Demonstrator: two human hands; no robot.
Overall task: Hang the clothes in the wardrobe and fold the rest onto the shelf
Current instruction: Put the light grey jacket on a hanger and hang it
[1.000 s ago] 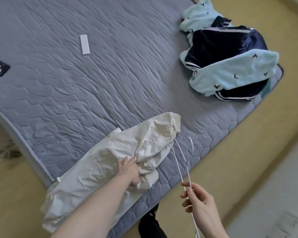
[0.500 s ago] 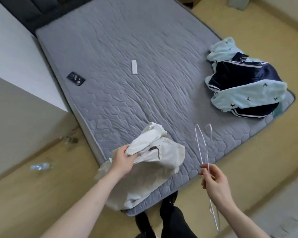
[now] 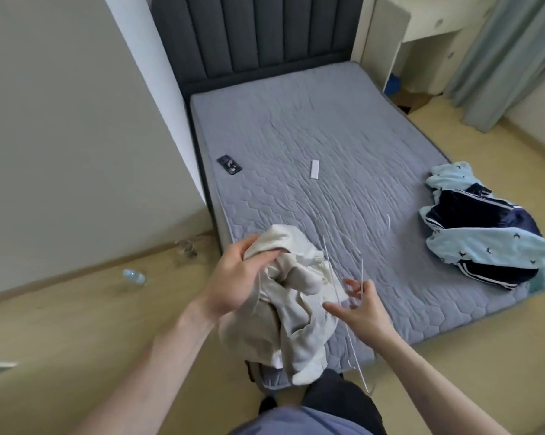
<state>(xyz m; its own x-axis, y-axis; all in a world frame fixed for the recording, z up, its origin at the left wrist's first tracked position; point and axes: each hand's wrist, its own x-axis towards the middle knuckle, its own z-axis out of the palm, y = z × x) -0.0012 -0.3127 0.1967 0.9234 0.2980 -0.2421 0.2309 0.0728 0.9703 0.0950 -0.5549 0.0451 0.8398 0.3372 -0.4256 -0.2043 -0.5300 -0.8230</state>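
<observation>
Hanging from left hand (image 3: 233, 277) grip, cream garment (image 3: 293, 306)

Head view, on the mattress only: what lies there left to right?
Phone → cream garment held in the left hand → white remote → pile of navy and light-blue clothes.

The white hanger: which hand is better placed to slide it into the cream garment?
The right hand, I think. It already pinches the white hanger beside the cream garment, while the left hand grips that garment's bunched top.
</observation>
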